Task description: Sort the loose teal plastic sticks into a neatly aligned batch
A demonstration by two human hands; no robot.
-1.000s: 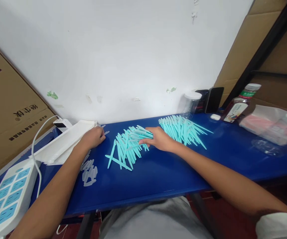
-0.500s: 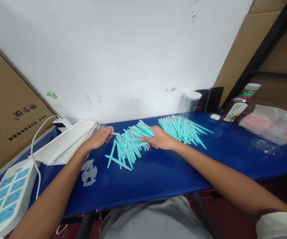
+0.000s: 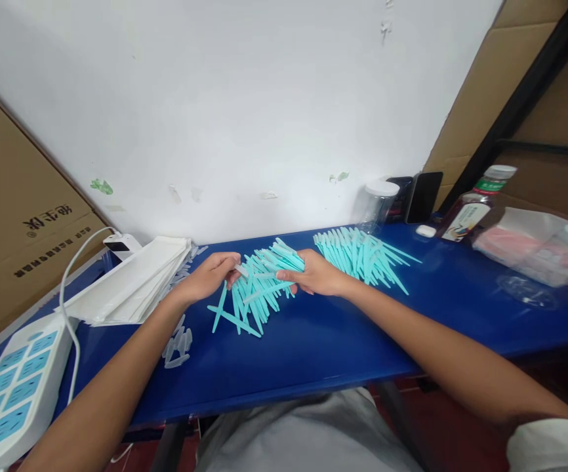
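My right hand (image 3: 316, 272) is closed around several slim turquoise sticks that look like eyebrow razors (image 3: 291, 261). One of them points left, with a pale tip (image 3: 252, 297). My left hand (image 3: 215, 274) pinches a small translucent cap (image 3: 241, 269) between thumb and fingertips, just left of the held razors. Beneath and between the hands lies a loose pile of the same razors (image 3: 259, 305). A second pile (image 3: 357, 255) fans out beyond my right wrist. Loose translucent caps (image 3: 180, 346) lie beside my left forearm, and more lie behind that wrist.
White paper sleeves (image 3: 131, 282) and a power strip (image 3: 16, 387) with a white cable lie at left on the blue table (image 3: 313, 354). At the back right stand a lidded clear jar (image 3: 378, 206), phones (image 3: 424, 196) and a bottle (image 3: 475, 203), near a pink-filled bag (image 3: 525, 242).
My left hand has moved right with the translucent cap, closer to the razors in my right hand. The right hand has stayed in place.
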